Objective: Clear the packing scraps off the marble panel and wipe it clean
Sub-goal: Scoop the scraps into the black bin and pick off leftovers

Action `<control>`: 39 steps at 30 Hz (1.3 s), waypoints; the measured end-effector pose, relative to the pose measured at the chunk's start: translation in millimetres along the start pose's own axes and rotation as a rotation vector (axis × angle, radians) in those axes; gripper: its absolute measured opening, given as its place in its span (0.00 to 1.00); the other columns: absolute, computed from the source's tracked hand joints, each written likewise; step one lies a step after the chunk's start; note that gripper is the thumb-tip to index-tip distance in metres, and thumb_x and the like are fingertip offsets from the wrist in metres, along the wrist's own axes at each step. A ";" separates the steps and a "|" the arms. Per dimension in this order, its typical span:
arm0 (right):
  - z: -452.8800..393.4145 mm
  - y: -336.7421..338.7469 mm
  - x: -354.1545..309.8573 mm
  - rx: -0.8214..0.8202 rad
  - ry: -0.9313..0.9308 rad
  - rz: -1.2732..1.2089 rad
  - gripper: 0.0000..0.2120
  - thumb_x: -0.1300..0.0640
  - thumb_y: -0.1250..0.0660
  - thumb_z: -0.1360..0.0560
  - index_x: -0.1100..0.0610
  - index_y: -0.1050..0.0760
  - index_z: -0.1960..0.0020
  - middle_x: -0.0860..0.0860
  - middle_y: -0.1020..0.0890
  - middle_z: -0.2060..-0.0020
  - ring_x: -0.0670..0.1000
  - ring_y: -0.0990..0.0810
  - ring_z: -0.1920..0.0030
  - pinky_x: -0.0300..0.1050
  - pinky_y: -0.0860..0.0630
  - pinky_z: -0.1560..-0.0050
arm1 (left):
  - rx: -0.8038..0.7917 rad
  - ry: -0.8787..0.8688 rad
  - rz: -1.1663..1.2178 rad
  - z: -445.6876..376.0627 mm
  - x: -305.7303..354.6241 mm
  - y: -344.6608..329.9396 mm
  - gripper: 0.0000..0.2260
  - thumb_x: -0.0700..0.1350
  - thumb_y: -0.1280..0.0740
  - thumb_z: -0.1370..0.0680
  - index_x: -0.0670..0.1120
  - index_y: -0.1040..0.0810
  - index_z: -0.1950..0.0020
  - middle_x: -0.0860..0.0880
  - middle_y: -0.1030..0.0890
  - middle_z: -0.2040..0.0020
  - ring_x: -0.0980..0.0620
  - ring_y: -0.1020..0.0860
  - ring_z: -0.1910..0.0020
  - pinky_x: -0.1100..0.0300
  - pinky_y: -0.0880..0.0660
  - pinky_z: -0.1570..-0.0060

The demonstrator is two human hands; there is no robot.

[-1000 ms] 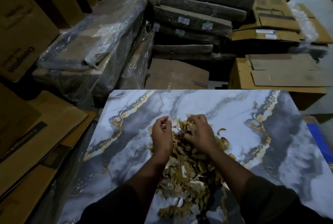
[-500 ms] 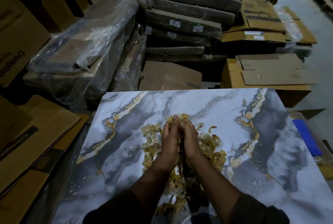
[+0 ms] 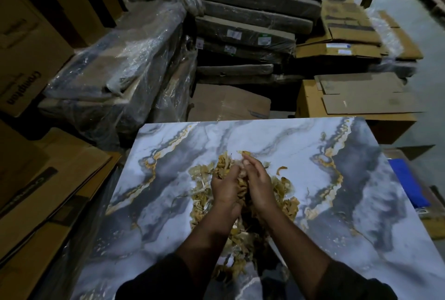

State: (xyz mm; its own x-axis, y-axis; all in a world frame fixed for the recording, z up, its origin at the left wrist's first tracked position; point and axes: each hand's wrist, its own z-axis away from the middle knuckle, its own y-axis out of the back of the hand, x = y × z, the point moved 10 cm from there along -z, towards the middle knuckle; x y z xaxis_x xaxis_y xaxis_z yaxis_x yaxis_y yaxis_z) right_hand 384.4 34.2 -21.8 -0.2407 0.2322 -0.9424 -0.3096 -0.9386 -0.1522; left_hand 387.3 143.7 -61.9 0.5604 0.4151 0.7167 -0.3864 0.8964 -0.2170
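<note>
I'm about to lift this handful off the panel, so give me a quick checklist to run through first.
1. Left hand has a grip on the scraps: ok, fingers curled into the pile.
2. Right hand closes the bundle: ok, pressed against the left.
3. Whole pile gathered: not ok, loose scraps lie around and below the hands.
4. Panel ready for wiping: not ok, scraps cover its middle.
5. Place to drop scraps: cannot tell, no bin in view.
6. Wiping cloth at hand: cannot tell.
</note>
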 end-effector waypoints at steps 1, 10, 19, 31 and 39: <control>1.2 4.8 2.1 0.001 0.001 -0.004 0.13 0.47 0.39 0.17 0.42 0.26 0.33 0.34 0.23 0.42 0.41 0.24 0.38 0.35 0.28 0.45 | -0.006 0.028 -0.002 2.9 -0.8 -0.3 0.47 0.50 0.21 0.29 0.55 0.46 0.18 0.41 0.31 0.25 0.36 0.25 0.33 0.33 0.23 0.40; 30.2 12.6 26.4 0.109 -0.262 -0.522 0.33 0.33 0.26 0.37 0.49 0.18 0.37 0.49 0.17 0.38 0.53 0.18 0.38 0.56 0.24 0.34 | -0.106 -0.072 -0.068 35.8 -11.0 -25.7 0.38 0.56 0.25 0.26 0.49 0.37 0.21 0.47 0.26 0.29 0.46 0.21 0.38 0.51 0.23 0.40; 61.3 45.3 -3.1 0.158 -0.190 -0.740 0.14 0.48 0.29 0.24 0.53 0.16 0.42 0.50 0.13 0.46 0.51 0.16 0.43 0.52 0.22 0.38 | -0.155 -0.437 -0.454 90.7 12.1 -53.4 0.43 0.70 0.34 0.29 0.47 0.36 0.20 0.45 0.36 0.21 0.44 0.37 0.22 0.42 0.35 0.25; 133.0 89.5 3.0 0.277 -0.064 -0.889 0.19 0.49 0.27 0.25 0.55 0.18 0.37 0.53 0.16 0.39 0.54 0.19 0.37 0.52 0.22 0.39 | -0.426 -0.658 -0.360 182.4 -1.6 -60.9 0.33 0.59 0.31 0.23 0.51 0.36 0.21 0.61 0.31 0.28 0.74 0.32 0.34 0.79 0.34 0.42; 197.0 149.4 21.9 0.403 0.004 -0.970 0.21 0.49 0.31 0.21 0.58 0.22 0.32 0.57 0.18 0.36 0.57 0.20 0.34 0.53 0.24 0.35 | -0.650 -0.767 -0.368 246.4 -47.6 -78.3 0.14 0.38 0.31 0.20 0.47 0.21 0.34 0.55 0.19 0.38 0.66 0.22 0.39 0.68 0.26 0.41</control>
State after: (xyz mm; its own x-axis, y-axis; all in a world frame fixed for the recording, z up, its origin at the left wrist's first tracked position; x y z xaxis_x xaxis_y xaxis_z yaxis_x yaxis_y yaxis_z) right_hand 151.7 -50.8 -6.5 0.2774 0.8375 -0.4708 -0.6515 -0.1962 -0.7328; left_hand 210.3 15.4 84.2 -0.1351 0.0970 0.9861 0.3034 0.9515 -0.0520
